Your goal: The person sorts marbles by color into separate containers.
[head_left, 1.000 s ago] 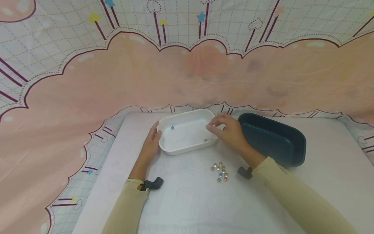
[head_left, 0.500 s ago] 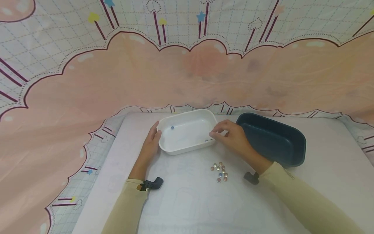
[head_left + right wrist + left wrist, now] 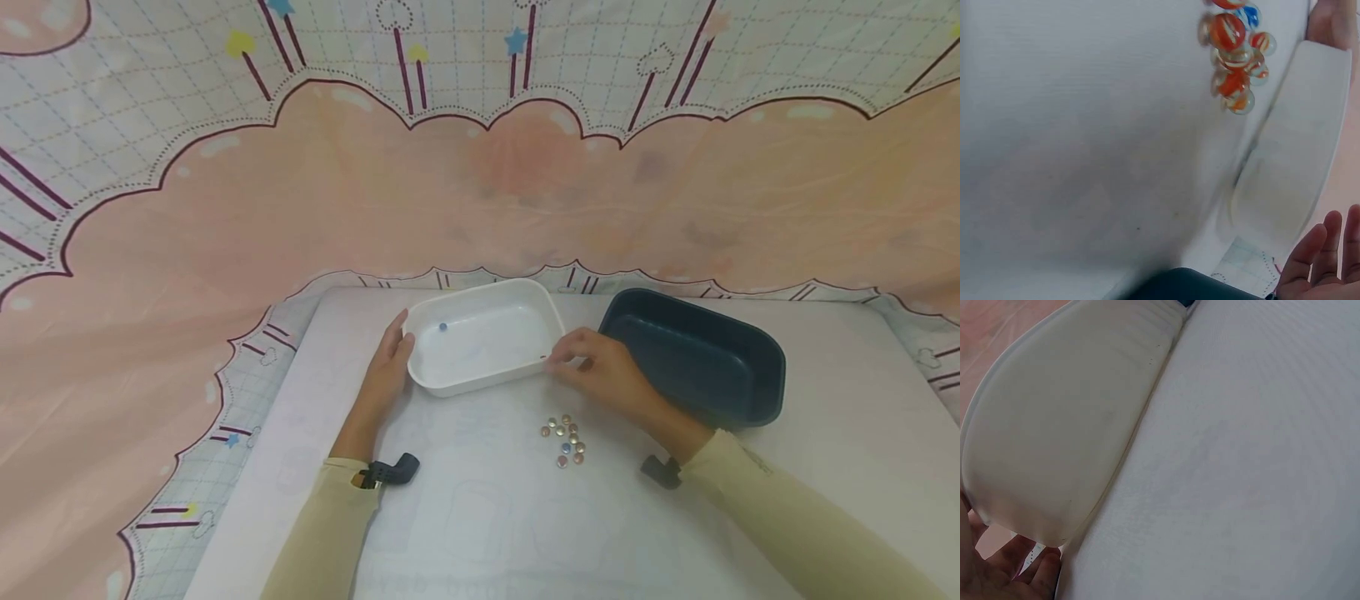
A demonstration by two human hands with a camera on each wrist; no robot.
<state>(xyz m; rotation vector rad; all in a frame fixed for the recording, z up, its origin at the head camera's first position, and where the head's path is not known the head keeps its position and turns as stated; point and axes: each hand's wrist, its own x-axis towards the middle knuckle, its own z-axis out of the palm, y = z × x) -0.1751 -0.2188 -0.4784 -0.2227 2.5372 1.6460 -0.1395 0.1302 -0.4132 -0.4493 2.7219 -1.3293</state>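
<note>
Near the middle of the table point(image 3: 465, 500), a loose cluster of glass marbles point(image 3: 573, 439), mostly orange with some blue, sits just in front of the white tray's point(image 3: 487, 383) near right corner; they could easily roll if the right hand point(image 3: 603, 367) or its sleeve brushed them. The white tray holds a blue marble point(image 3: 443, 327) toward its left end, which would probably roll if either hand tipped the tray. The dark tray point(image 3: 705, 350) stands to the right, close behind the right hand, so a careless forearm might nudge it. The left hand point(image 3: 390, 358) cups the white tray's left end, thumb at the rim, fingers wrapped outside. The right hand's thumb and forefinger meet at the near right corner, its other fingers loosely apart; whether the tips pinch a marble, the rim or nothing cannot be told.
</note>
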